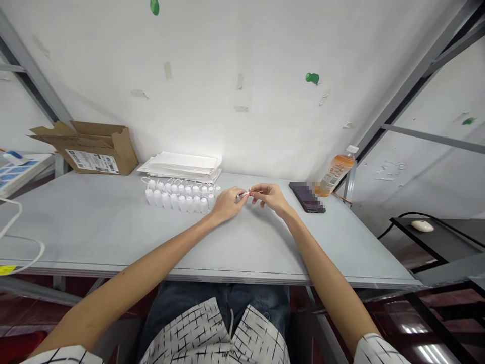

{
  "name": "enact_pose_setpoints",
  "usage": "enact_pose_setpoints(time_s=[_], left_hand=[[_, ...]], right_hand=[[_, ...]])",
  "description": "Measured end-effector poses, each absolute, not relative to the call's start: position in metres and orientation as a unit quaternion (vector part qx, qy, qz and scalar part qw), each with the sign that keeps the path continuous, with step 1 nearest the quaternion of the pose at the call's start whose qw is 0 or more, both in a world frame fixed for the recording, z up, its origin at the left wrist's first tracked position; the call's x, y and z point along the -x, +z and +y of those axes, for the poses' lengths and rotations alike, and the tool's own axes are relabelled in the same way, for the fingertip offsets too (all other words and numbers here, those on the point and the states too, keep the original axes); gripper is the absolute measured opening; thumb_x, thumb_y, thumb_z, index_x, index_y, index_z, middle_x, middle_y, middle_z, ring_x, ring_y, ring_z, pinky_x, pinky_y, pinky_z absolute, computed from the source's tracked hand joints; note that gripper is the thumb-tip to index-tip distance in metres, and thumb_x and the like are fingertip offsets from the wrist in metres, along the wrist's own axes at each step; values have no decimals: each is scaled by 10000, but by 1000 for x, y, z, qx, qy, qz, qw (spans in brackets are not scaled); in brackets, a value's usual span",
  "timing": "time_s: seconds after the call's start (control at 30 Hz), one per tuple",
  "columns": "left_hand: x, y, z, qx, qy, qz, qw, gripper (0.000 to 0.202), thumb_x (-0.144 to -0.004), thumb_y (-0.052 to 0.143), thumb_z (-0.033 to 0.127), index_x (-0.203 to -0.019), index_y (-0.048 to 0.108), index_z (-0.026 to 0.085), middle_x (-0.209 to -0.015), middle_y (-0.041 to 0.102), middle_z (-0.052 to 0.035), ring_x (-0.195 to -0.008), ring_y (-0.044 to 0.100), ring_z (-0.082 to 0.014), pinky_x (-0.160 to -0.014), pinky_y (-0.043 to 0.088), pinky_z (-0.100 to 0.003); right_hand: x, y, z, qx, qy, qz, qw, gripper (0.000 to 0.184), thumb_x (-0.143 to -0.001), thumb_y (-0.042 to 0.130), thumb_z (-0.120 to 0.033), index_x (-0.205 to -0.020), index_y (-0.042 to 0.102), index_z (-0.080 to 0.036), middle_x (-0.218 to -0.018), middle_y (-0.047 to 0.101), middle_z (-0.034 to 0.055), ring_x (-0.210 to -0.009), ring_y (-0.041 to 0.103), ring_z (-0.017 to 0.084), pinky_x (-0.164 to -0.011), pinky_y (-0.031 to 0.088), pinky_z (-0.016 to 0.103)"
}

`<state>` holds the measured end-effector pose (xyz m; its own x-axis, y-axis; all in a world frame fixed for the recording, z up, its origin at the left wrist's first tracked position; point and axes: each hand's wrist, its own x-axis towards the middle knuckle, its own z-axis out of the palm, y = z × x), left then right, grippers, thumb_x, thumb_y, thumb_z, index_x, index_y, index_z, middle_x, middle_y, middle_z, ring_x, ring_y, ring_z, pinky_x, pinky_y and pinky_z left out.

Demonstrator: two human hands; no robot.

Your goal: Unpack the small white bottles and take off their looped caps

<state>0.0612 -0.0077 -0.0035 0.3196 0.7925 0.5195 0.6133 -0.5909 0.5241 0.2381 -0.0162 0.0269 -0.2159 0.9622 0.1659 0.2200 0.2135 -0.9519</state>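
While a white wall (212, 65) rises along its far edge, a grey table (235, 247) carries everything within reach, its near edge just before the person's lap. At the far left corner sits an open cardboard box (99, 150), flaps up, white labels on its front. Right of it, by the far edge, lies a slightly uneven stack of white sheets (182, 167). Just on the near-edge side of the stack, small white bottle-shaped pieces (182, 203) stand in two close rows, thin loops showing above the back one. Near the far right corner is a plastic bottle of orange drink (335, 174), white-capped; just left of it lies a dark smartphone (305, 196), partly pixelated. The left hand (227, 203), right of the rows, pinches a small white piece (246, 194) between thumb and fingers. Meeting it, the right hand (273, 197) pinches the same piece with thumb and forefinger, its other fingers loosely curled. That piece is above the table, nearer the far edge than the near one, mostly hidden by fingertips.
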Motion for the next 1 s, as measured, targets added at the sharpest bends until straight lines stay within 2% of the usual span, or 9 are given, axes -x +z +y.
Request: enact_pose_setpoints(time_s=[0.1, 0.27, 0.37, 0.47, 0.6, 0.67, 0.73, 0.87, 1.0], left_hand=[[-61, -2, -9, -811, 380, 429, 117, 305, -916, 474, 356, -885, 719, 178, -832, 711, -61, -708, 609, -175, -642, 421, -277], [-61, 1, -11, -802, 367, 422, 211, 354, -927, 439, 371, -809, 715, 182, -569, 651, -6, -516, 602, -148, -599, 431, -260], [-62, 3, -11, -792, 363, 426, 243, 354, -925, 438, 365, -796, 708, 178, -505, 619, 8, -456, 585, -143, -572, 428, -254], [-64, 5, -9, -813, 347, 423, 199, 333, -929, 440, 334, -801, 699, 168, -553, 646, -16, -527, 610, -159, -606, 428, -267], [-70, 1, -5, -839, 333, 415, 112, 350, -945, 415, 300, -761, 676, 156, -727, 699, -81, -691, 642, -192, -667, 438, -291], [-71, -1, -4, -840, 333, 415, 106, 339, -940, 421, 282, -745, 668, 155, -763, 704, -94, -723, 645, -195, -682, 452, -295], [-71, 0, -6, -824, 343, 422, 158, 322, -934, 435, 281, -743, 662, 155, -716, 694, -78, -646, 638, -175, -643, 468, -286], [-69, 6, -13, -737, 387, 431, 348, 310, -921, 468, 347, -763, 648, 150, -668, 672, -47, -462, 603, -128, -474, 476, -244], [-66, 8, -14, -670, 434, 441, 410, 275, -893, 509, 353, -761, 626, 143, -735, 667, -63, -487, 619, -122, -436, 487, -228]], right_hand=[[-236, 25, -16, 458, 400, -665, 433, 248, -694, 700, -383, -765, 672, -148, -736, 656, 44, -586, 628, 131, -414, 395, 187], [-229, 21, -17, 487, 356, -656, 453, 182, -712, 644, -335, -735, 644, -154, -715, 641, 31, -564, 615, 120, -410, 395, 184], [-224, 18, -15, 506, 351, -628, 476, 141, -691, 628, -294, -714, 634, -155, -690, 637, 28, -561, 615, 130, -418, 438, 199], [-221, 16, -13, 526, 365, -582, 502, 85, -655, 619, -238, -669, 628, -154, -626, 617, 22, -572, 622, 150, -446, 502, 232], [-220, 16, -12, 536, 418, -508, 529, 28, -618, 618, -181, -613, 613, -154, -599, 608, 29, -580, 628, 164, -484, 552, 276], [-220, 15, -11, 533, 430, -493, 536, 20, -611, 617, -168, -601, 604, -156, -594, 606, 32, -590, 634, 170, -504, 564, 289], [-221, 14, -9, 526, 418, -488, 557, 24, -613, 616, -172, -613, 596, -160, -608, 603, 29, -600, 636, 168, -512, 566, 284], [-229, 14, -5, 537, 375, -459, 601, 58, -625, 620, -203, -652, 583, -167, -643, 589, 17, -584, 623, 149, -477, 542, 255], [-236, 12, -5, 560, 406, -501, 519, 66, -652, 639, -207, -677, 610, -154, -660, 611, 33, -563, 625, 149, -455, 510, 244]])
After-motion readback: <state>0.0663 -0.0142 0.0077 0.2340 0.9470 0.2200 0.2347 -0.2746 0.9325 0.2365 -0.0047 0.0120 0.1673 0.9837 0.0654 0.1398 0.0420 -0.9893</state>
